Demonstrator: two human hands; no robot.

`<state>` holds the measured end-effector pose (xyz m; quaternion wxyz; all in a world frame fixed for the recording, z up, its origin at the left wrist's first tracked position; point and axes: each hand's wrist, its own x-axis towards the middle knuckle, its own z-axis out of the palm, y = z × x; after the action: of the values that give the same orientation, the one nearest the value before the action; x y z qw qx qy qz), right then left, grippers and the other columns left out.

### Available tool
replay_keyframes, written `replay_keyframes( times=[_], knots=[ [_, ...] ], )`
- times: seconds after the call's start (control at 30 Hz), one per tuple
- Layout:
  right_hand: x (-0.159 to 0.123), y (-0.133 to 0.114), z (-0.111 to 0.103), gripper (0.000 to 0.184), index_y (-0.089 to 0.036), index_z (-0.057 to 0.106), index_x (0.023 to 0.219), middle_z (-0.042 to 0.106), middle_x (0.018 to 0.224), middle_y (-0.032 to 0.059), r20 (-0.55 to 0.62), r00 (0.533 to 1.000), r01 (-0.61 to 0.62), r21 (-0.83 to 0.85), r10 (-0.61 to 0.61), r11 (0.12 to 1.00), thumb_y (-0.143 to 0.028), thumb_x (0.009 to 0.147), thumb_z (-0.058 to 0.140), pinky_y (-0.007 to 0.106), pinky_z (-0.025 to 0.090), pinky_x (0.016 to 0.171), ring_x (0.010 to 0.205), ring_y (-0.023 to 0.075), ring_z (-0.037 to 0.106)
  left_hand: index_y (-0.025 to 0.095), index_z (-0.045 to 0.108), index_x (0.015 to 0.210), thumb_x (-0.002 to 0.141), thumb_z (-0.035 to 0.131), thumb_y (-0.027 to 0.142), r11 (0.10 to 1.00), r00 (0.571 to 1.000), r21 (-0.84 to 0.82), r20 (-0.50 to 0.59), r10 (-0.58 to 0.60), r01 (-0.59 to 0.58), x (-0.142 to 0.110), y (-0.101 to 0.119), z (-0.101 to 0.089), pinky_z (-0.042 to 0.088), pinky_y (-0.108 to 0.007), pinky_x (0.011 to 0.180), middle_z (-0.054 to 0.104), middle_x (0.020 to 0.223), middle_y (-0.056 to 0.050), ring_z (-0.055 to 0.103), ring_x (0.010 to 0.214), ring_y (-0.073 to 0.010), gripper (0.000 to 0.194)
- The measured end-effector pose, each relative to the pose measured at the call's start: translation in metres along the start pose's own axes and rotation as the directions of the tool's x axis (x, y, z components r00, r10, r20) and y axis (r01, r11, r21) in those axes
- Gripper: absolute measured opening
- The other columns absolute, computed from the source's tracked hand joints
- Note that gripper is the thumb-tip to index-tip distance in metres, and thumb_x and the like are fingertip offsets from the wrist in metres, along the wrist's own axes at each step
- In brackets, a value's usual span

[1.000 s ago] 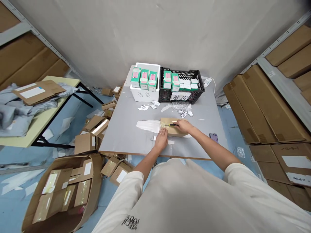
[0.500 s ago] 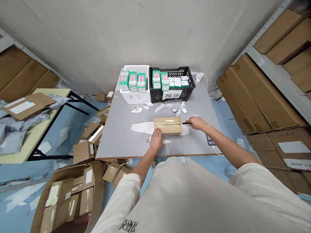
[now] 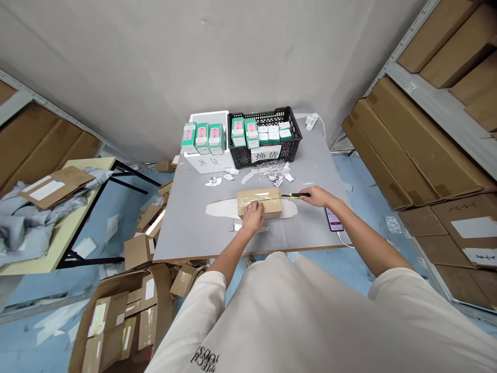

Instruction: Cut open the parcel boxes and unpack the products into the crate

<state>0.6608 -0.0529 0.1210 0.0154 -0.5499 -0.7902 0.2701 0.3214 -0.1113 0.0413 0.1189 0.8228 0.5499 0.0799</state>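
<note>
A small brown cardboard box (image 3: 267, 206) lies on a white patch (image 3: 221, 208) of the grey table, with shiny tape along its top. My left hand (image 3: 253, 216) grips its near side, the fingers bent over the top edge; the thumb is hard to make out. In my right hand (image 3: 317, 197) is a yellow and black utility knife (image 3: 297, 195), fist closed round the handle. Its blade points left and sits just beyond the box's right end, seemingly apart from it.
Behind are a white bin (image 3: 207, 163) and a black crate (image 3: 297, 142) holding green and white boxes. Crumpled paper scraps (image 3: 276, 179) and clear plastic lie before them. A phone (image 3: 334, 219) with a cable rests at right. A large carton (image 3: 165, 300) of boxes stands lower left.
The knife has come away from the box's top to the right, out past its end. My left hand has shifted farther up over the box's near edge. The view has turned slightly.
</note>
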Motion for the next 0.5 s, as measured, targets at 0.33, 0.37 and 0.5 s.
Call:
replay_keyframes(
  times=[0.33,0.37,0.5],
  knots=[
    [-0.002,0.016,0.028,0.030,-0.023,0.078,0.108,0.078,0.097,0.0039,-0.076,0.996,-0.026,0.158,0.038,0.987,-0.044,0.093,0.061,0.025,0.042,0.070,0.081,0.0196,0.065,0.019,0.051,0.133,0.081,0.077,0.031,0.997,0.989,0.074,0.144,-0.032,0.022,0.047,0.018,0.009,0.034,-0.051,0.114,0.057,0.135,-0.019,0.056,0.127,-0.0361,0.059],
    [0.000,0.017,0.029,0.031,-0.023,0.078,0.109,0.078,0.098,0.0039,-0.078,0.996,-0.020,0.162,0.033,0.987,-0.044,0.093,0.061,0.025,0.042,0.071,0.082,0.0196,0.065,0.019,0.051,0.132,0.081,0.078,0.030,0.996,0.988,0.082,0.152,-0.033,0.020,0.048,0.018,0.009,0.033,-0.051,0.115,0.057,0.135,-0.019,0.057,0.126,-0.0355,0.059],
    [0.013,0.023,0.027,0.031,-0.024,0.078,0.111,0.078,0.097,0.0040,0.007,0.999,0.034,0.131,-0.035,0.991,-0.042,0.094,0.060,0.025,0.039,0.068,0.079,0.0192,0.064,0.020,0.049,0.131,0.080,0.081,0.032,0.991,0.984,0.126,0.168,-0.060,0.039,0.044,0.022,0.009,0.029,-0.047,0.119,0.056,0.133,-0.016,0.061,0.122,-0.0322,0.061]
  ],
)
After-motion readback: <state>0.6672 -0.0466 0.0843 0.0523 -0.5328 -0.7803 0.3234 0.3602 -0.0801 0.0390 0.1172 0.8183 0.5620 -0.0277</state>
